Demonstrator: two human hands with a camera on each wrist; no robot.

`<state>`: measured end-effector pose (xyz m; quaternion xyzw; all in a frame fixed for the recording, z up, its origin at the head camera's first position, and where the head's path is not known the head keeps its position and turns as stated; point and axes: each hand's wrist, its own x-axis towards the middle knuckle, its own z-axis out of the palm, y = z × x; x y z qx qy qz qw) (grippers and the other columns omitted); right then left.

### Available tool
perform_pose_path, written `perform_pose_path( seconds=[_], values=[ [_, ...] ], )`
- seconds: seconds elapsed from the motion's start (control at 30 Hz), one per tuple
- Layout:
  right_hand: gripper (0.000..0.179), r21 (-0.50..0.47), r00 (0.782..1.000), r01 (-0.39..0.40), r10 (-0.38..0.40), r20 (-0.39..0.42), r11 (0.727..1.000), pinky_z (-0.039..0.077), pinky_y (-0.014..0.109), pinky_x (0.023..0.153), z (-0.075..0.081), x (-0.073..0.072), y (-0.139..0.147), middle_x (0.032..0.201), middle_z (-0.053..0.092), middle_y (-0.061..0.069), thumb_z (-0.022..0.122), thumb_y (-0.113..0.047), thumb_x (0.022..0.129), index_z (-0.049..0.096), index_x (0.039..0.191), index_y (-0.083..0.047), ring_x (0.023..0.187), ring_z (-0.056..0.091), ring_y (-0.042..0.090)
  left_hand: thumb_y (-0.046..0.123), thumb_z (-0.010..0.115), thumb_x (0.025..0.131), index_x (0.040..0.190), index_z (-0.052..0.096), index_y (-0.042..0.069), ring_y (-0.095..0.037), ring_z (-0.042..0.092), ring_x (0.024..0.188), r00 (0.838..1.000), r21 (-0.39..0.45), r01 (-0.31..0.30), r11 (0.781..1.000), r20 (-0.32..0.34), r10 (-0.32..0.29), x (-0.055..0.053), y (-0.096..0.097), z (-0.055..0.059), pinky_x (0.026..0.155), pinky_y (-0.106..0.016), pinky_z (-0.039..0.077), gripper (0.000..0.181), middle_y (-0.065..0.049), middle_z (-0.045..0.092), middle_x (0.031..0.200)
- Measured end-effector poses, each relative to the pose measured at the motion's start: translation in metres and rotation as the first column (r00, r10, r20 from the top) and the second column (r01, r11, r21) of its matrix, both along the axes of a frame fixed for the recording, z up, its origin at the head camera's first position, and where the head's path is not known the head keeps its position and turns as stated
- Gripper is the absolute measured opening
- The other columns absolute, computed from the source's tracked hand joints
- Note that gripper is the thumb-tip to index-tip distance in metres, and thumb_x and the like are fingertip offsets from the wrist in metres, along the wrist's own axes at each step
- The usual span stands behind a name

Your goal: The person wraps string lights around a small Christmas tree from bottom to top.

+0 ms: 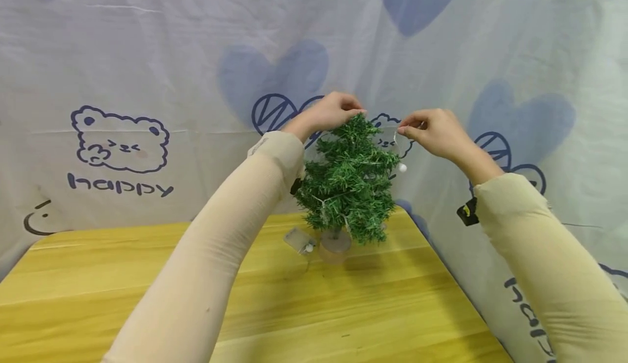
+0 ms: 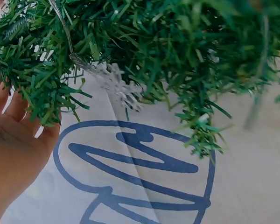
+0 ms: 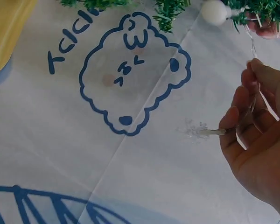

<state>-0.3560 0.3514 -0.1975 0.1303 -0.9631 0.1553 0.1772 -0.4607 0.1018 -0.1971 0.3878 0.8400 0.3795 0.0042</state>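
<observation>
A small artificial Christmas tree [image 1: 348, 177] stands on a round base [image 1: 336, 246]. My left hand [image 1: 336, 109] reaches to its top from the left, thumb and fingertips gripping the tip; in the left wrist view green branches cover its fingers. To the right of the tree, my right hand [image 1: 434, 131] pinches a thin clear light string [image 3: 252, 42] between thumb and fingers. A white ball bulb [image 3: 214, 12] hangs from the string beside the branches. A clear snowflake light [image 3: 196, 131] sticks out past the right fingers. Another snowflake [image 2: 121, 88] lies among the branches.
A clear battery box [image 1: 298, 240] and a small white ball [image 1: 309, 248] lie left of the base on the yellow wood-grain table [image 1: 294, 308]. A pale printed curtain [image 1: 196, 52] hangs close behind the tree and along the right side.
</observation>
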Motion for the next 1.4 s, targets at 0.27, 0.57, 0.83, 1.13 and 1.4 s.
perform_pose_path(
  seconds=[0.27,0.57,0.83,1.13,1.4],
  values=[
    [0.026,0.016,0.994,-0.057,0.058,-0.093,0.998,0.053,0.045,0.073,0.006,-0.008,-0.017,0.114,0.073,0.017,0.066,-0.024,0.105,0.076,0.119,-0.005,0.091,0.068,0.031,0.040,0.057,0.107,0.136,0.068,0.015,-0.021,0.049,0.141,0.996,-0.035,0.021,0.999,0.083,-0.018,0.004,0.004,0.006,0.113,-0.040,0.043,0.040,-0.004,0.056,0.150],
    [0.030,-0.196,0.999,-0.022,0.027,0.024,0.980,0.050,0.031,0.067,0.026,-0.010,-0.035,0.108,0.072,0.012,0.069,-0.026,0.103,0.071,0.125,-0.006,0.084,0.065,0.021,0.030,0.061,0.107,0.131,0.073,0.016,-0.017,0.054,0.107,0.987,0.022,0.041,0.999,0.152,-0.044,0.007,0.010,0.009,0.089,-0.033,0.044,0.030,-0.001,0.061,0.145],
    [0.034,-0.485,0.982,0.069,0.026,0.185,0.872,0.052,0.022,0.067,0.035,-0.011,-0.042,0.105,0.073,0.000,0.064,-0.021,0.105,0.063,0.134,-0.002,0.079,0.063,0.010,0.031,0.061,0.106,0.129,0.074,0.018,-0.010,0.042,0.063,0.987,0.041,0.027,0.999,0.156,-0.034,0.006,0.010,0.007,0.066,-0.028,0.041,0.030,0.000,0.061,0.144],
    [0.033,-0.359,0.990,0.024,0.028,0.137,0.933,0.049,0.029,0.069,0.034,-0.011,-0.050,0.104,0.072,0.002,0.064,-0.024,0.105,0.066,0.133,-0.007,0.082,0.064,0.013,0.032,0.062,0.106,0.125,0.076,0.018,-0.014,0.044,0.075,0.987,0.051,0.016,0.999,0.158,-0.024,0.007,0.009,0.007,0.081,-0.029,0.044,0.028,0.000,0.063,0.142],
    [0.029,-0.303,0.990,0.015,0.030,0.141,0.953,0.047,0.030,0.064,0.035,-0.010,-0.053,0.114,0.071,0.010,0.061,-0.023,0.107,0.066,0.132,-0.009,0.077,0.059,0.018,0.024,0.057,0.109,0.123,0.076,0.014,-0.015,0.057,0.118,0.987,0.068,0.019,0.998,0.160,-0.030,0.005,0.007,0.006,0.096,-0.034,0.044,0.025,0.001,0.064,0.138]
  ],
)
